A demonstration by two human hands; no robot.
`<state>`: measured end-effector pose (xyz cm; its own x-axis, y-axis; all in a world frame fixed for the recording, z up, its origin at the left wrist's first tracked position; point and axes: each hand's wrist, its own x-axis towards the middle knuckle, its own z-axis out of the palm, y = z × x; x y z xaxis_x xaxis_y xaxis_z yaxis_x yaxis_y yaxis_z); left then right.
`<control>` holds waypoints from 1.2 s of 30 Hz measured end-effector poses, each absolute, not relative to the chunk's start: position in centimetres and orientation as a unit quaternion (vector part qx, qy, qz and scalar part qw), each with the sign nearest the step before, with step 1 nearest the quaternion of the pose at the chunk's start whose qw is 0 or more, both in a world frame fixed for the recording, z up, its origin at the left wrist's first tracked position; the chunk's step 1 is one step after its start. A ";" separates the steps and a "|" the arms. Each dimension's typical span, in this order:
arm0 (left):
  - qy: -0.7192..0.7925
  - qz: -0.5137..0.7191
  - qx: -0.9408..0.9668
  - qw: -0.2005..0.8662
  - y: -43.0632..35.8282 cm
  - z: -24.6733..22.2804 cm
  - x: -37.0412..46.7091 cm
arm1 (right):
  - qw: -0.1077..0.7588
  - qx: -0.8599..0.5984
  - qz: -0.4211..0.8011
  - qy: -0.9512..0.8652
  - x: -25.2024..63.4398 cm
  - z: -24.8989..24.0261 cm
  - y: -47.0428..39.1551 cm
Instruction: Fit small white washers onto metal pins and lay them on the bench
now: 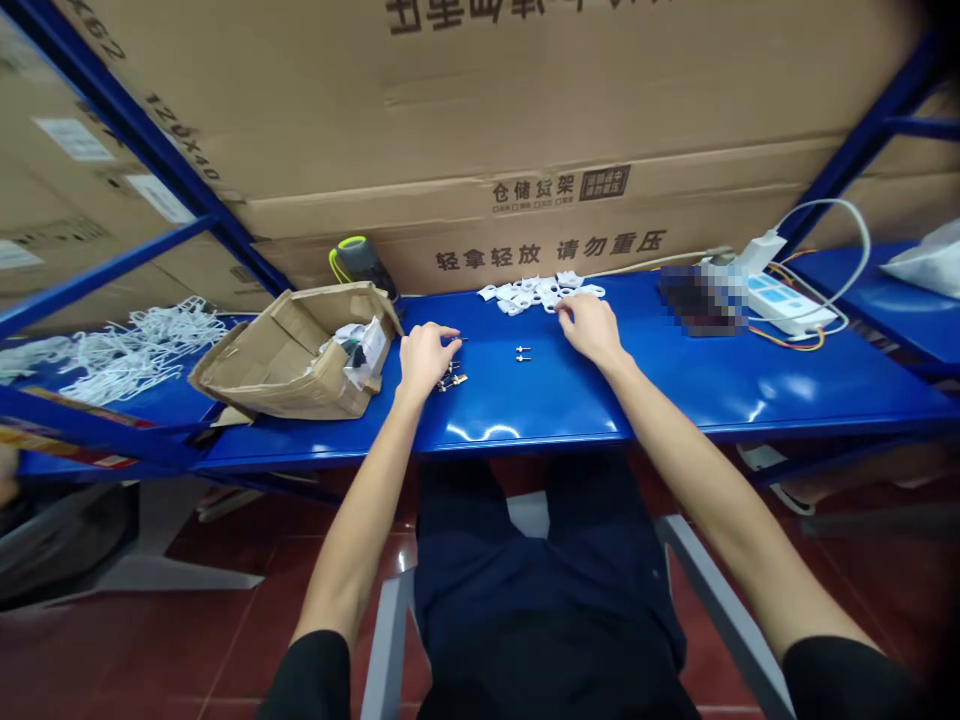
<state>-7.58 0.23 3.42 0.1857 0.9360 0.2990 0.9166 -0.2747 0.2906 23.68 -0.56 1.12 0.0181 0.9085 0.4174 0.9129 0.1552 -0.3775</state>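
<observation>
My left hand [427,358] pinches a small metal pin [462,340] between thumb and fingertips, above the left part of the blue table. Several similar small metal parts [452,381] lie just below that hand. Two more metal pins [523,354] lie side by side on the table between my hands. A loose pile of white plastic pieces [525,293] is at the back of the table. My right hand [591,325] is at the right end of this pile, its fingertips closed on a white piece [553,305].
An open cardboard box [300,360] stands at the left, a dark speaker-like cylinder [364,262] behind it. White cords [150,345] lie farther left. At the right are a blurred dark item [699,300] and a power strip [784,300] with cables. Large cartons line the back.
</observation>
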 end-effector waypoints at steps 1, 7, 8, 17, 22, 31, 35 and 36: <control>0.611 0.201 0.766 0.019 0.4 3.3 -8.3 | 0.283 -0.660 -0.015 -0.696 23.9 1.3 -0.7; 0.624 0.179 0.761 0.002 1.2 2.6 -9.2 | 0.246 -0.693 -0.030 -0.677 24.1 1.5 -1.3; 0.627 0.174 0.759 -0.001 1.2 2.6 -9.0 | 0.245 -0.697 -0.026 -0.673 24.0 1.6 -1.3; 0.632 0.149 0.760 -0.032 0.7 3.3 -7.8 | 0.257 -0.749 -0.061 -0.608 26.2 1.8 -1.5; 0.623 0.139 0.768 -0.044 0.4 3.5 -7.5 | 0.240 -0.796 -0.062 -0.552 28.7 2.2 -2.1; 0.566 0.179 0.804 -0.030 -0.9 4.3 -3.5 | 0.177 -0.806 0.015 -0.564 29.5 2.7 -2.7; 0.535 0.232 0.812 0.004 0.1 4.3 -0.5 | 0.160 -0.800 0.008 -0.578 28.9 2.8 -2.7; 0.530 0.242 0.813 0.012 0.3 4.2 0.1 | 0.159 -0.799 0.010 -0.580 28.7 2.8 -2.7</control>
